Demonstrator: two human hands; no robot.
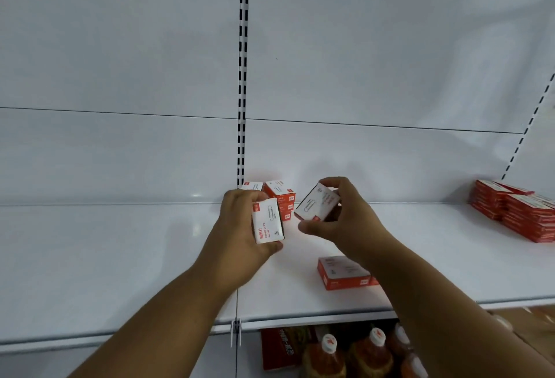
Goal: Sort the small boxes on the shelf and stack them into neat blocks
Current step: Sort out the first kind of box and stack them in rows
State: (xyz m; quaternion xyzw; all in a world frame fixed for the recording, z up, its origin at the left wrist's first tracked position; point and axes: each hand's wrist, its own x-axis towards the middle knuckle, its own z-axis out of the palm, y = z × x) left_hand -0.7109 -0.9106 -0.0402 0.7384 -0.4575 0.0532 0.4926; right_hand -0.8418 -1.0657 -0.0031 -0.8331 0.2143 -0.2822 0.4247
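Observation:
My left hand (240, 227) grips a small white and red paper-clip box (267, 221), held upright above the white shelf (120, 257). My right hand (345, 221) pinches a second box of the same kind (316, 202), tilted, fingers on top and thumb below. Behind both hands, against the back panel, stands a short stack of the same boxes (280, 197). Another box (342, 272) lies flat on the shelf under my right forearm, partly hidden by it.
A neat block of red boxes (516, 212) sits at the far right of the shelf. A slotted upright (242, 77) splits the back panel. Below the shelf edge stand orange drink bottles (372, 353) and a red pack (279, 347).

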